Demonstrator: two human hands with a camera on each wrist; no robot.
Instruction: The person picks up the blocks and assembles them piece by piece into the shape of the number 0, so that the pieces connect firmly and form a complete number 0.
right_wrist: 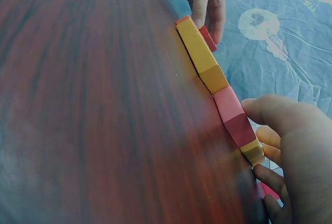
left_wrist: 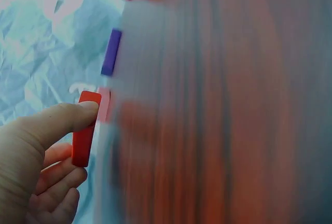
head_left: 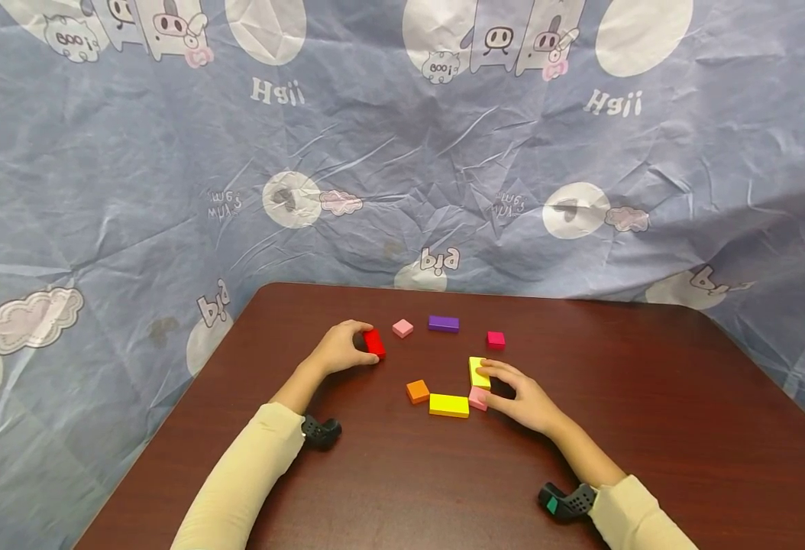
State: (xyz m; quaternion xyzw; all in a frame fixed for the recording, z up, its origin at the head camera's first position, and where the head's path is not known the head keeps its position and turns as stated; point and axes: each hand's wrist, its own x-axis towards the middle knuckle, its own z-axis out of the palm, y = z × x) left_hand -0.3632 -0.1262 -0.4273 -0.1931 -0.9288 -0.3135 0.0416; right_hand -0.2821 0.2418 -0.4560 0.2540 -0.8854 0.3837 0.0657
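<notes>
My left hand (head_left: 338, 348) pinches a red block (head_left: 374, 344) by its ends, thumb at the near end and a finger at the far end. The thumb also shows on the red block (left_wrist: 86, 130) in the left wrist view. Over on the right, my right hand (head_left: 528, 399) has its thumb against a pink block (head_left: 476, 398). Its other fingers extend over a yellow block (head_left: 478, 373) just beyond. Left of that pink block lies another yellow block (head_left: 449, 406), then an orange block (head_left: 417, 392), forming a row with a corner.
Farther back on the brown table (head_left: 636, 367) are a small pink block (head_left: 402, 328), a purple block (head_left: 444, 324) and a small magenta block (head_left: 496, 340). A wrinkled, printed blue-grey cloth (head_left: 389, 153) hangs behind the table. Each wrist wears a black band.
</notes>
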